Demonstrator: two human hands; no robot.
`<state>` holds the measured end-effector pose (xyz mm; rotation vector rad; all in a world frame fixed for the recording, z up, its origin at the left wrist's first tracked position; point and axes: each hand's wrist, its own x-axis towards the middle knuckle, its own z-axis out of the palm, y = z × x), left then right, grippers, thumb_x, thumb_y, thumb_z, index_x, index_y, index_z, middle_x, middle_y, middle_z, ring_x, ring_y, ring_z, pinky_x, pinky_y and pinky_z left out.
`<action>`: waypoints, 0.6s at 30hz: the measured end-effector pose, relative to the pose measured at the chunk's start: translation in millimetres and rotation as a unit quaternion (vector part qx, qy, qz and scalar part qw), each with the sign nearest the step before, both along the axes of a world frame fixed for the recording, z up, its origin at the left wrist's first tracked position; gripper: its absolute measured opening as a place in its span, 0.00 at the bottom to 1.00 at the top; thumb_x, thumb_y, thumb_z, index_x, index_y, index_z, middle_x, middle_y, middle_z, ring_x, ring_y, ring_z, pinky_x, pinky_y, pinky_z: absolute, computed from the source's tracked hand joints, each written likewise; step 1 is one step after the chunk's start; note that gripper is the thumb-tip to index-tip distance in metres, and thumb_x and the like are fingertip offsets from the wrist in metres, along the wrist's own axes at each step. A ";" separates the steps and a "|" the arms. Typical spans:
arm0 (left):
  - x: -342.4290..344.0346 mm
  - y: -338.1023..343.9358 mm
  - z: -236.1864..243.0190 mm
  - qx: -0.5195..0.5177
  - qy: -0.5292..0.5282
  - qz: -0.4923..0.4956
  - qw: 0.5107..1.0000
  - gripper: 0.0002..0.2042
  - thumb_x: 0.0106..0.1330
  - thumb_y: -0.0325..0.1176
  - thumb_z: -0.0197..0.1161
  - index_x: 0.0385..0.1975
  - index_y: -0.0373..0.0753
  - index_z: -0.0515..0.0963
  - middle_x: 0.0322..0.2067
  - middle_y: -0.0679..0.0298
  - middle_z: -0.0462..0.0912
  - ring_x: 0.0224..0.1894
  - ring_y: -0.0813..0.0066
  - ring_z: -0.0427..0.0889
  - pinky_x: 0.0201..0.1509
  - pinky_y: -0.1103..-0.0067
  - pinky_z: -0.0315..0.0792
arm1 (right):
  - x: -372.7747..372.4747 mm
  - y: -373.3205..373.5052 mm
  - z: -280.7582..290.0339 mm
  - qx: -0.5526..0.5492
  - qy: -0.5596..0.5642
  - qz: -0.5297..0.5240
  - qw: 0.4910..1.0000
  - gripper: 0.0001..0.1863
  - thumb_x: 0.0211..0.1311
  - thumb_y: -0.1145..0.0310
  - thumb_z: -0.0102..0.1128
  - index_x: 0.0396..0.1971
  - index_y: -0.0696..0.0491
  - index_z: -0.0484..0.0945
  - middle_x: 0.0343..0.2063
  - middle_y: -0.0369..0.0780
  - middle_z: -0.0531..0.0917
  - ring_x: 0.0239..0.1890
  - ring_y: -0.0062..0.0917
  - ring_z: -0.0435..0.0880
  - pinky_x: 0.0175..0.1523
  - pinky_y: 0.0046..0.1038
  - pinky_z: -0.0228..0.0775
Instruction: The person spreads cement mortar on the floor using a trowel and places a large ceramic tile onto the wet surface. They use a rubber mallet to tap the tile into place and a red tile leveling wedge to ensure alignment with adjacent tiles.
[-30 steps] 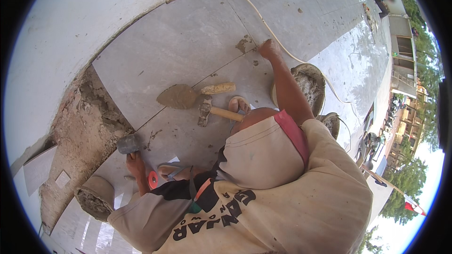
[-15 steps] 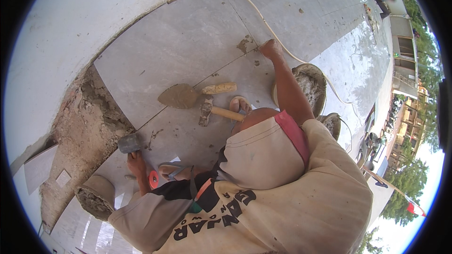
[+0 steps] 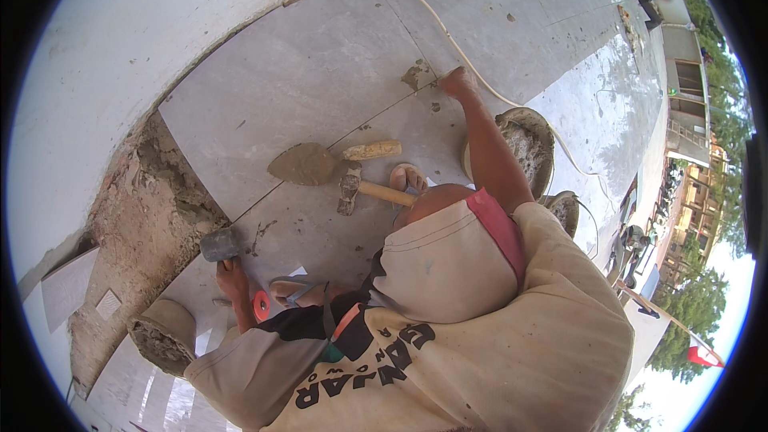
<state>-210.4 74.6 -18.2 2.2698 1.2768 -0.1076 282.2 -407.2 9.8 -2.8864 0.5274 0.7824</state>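
Observation:
My left hand (image 3: 233, 278) is closed around the handle of a rubber mallet (image 3: 219, 245), whose dark head stands just above my fingers, by the exposed mortar strip. At the far side my right hand (image 3: 458, 84) rests on the grey floor tiles (image 3: 320, 72) at a joint; its fingers are curled together, and what they may hold is hidden. Between the hands lie a trowel (image 3: 304, 165) with a mortar-covered blade and wooden handle, and a hammer (image 3: 350, 188), its wooden handle running toward my knee. A pink-red ring-shaped roll (image 3: 261, 305) sits beside my left hand.
A bucket with mortar (image 3: 164, 332) stands at the lower left, and another bucket (image 3: 528, 148) is beside my right forearm. Rough bare mortar (image 3: 144, 216) runs along the white wall (image 3: 120, 56). A pale cable (image 3: 438, 20) crosses the tiles. Another person (image 3: 650, 6) is far off.

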 end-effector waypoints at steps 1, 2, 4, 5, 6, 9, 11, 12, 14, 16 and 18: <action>1.7 -1.5 2.2 0.002 -0.001 0.002 1.000 0.19 0.58 0.42 0.64 0.36 0.29 0.79 0.28 0.43 0.81 0.32 0.43 0.81 0.37 0.59 0.70 | 1.7 -2.1 -3.2 0.010 0.012 -0.009 1.000 0.20 0.53 0.64 0.58 0.45 0.57 0.82 0.48 0.48 0.83 0.55 0.37 0.80 0.58 0.34 0.72; 2.2 -2.0 4.3 0.004 -0.001 0.005 1.000 0.18 0.57 0.42 0.64 0.35 0.29 0.79 0.28 0.42 0.81 0.32 0.43 0.80 0.37 0.59 0.70 | 4.5 -3.3 -7.3 0.022 0.026 -0.018 0.999 0.20 0.53 0.64 0.58 0.45 0.57 0.82 0.48 0.48 0.83 0.55 0.37 0.80 0.59 0.35 0.72; -0.9 -0.1 13.0 0.018 0.003 0.017 1.000 0.17 0.57 0.41 0.64 0.34 0.30 0.79 0.28 0.41 0.81 0.33 0.40 0.80 0.37 0.58 0.69 | 7.0 1.9 -24.5 0.041 0.057 -0.036 0.997 0.19 0.52 0.63 0.59 0.42 0.57 0.82 0.45 0.47 0.83 0.52 0.36 0.80 0.55 0.34 0.72; -3.6 1.8 18.1 0.026 0.005 0.023 0.999 0.17 0.56 0.41 0.64 0.33 0.30 0.78 0.28 0.41 0.81 0.33 0.39 0.79 0.38 0.57 0.69 | 7.6 -1.6 -44.2 0.058 0.067 -0.033 0.996 0.18 0.51 0.62 0.60 0.39 0.57 0.82 0.41 0.46 0.83 0.48 0.35 0.80 0.52 0.33 0.73; -8.4 4.7 25.0 0.034 0.013 0.028 0.999 0.17 0.57 0.41 0.64 0.33 0.30 0.78 0.28 0.41 0.81 0.33 0.39 0.79 0.38 0.57 0.69 | 9.9 -0.1 -67.8 0.074 0.078 -0.022 0.994 0.17 0.50 0.62 0.61 0.37 0.57 0.82 0.38 0.45 0.83 0.44 0.34 0.81 0.49 0.33 0.73; -4.5 1.6 24.9 0.017 0.024 0.024 0.999 0.17 0.57 0.41 0.64 0.33 0.30 0.79 0.29 0.41 0.81 0.34 0.38 0.79 0.38 0.57 0.69 | 37.3 -68.5 -167.1 0.144 0.064 0.061 0.986 0.15 0.48 0.60 0.65 0.28 0.57 0.82 0.26 0.42 0.83 0.31 0.31 0.82 0.39 0.31 0.75; 38.9 -33.3 -28.2 -0.085 -0.042 -0.008 0.996 0.17 0.57 0.41 0.64 0.33 0.30 0.79 0.29 0.41 0.81 0.34 0.38 0.79 0.38 0.56 0.69 | 94.1 -244.4 -127.1 0.183 -0.021 0.126 0.975 0.15 0.47 0.58 0.67 0.23 0.57 0.82 0.19 0.40 0.83 0.23 0.29 0.82 0.32 0.30 0.76; 36.9 -26.9 -23.7 -0.065 -0.031 -0.010 0.997 0.16 0.57 0.41 0.64 0.32 0.30 0.79 0.28 0.41 0.81 0.34 0.38 0.79 0.38 0.56 0.69 | 84.3 -233.1 -145.6 0.183 -0.015 0.104 0.978 0.15 0.47 0.58 0.67 0.23 0.57 0.83 0.19 0.40 0.83 0.23 0.29 0.82 0.32 0.30 0.76; 21.1 -9.9 -3.1 -0.012 0.000 0.004 1.000 0.16 0.56 0.41 0.65 0.32 0.30 0.79 0.28 0.41 0.81 0.34 0.38 0.79 0.38 0.56 0.68 | 66.5 -157.1 -164.5 0.153 0.018 0.072 0.985 0.16 0.47 0.57 0.68 0.26 0.57 0.82 0.23 0.41 0.82 0.27 0.29 0.82 0.35 0.30 0.75; -12.0 6.5 31.8 0.054 0.038 0.041 0.997 0.16 0.56 0.40 0.65 0.32 0.30 0.78 0.28 0.41 0.81 0.33 0.38 0.79 0.38 0.56 0.68 | 32.1 -21.1 -144.1 0.098 0.067 0.045 0.992 0.19 0.48 0.57 0.68 0.33 0.57 0.81 0.32 0.43 0.82 0.36 0.31 0.81 0.42 0.32 0.74; -6.8 3.4 24.7 0.040 0.022 0.030 0.998 0.16 0.56 0.40 0.65 0.31 0.30 0.78 0.27 0.41 0.81 0.33 0.38 0.79 0.37 0.56 0.68 | 18.5 -7.9 -79.7 0.043 0.059 0.009 0.997 0.22 0.49 0.57 0.68 0.40 0.56 0.80 0.41 0.45 0.82 0.45 0.33 0.80 0.50 0.33 0.74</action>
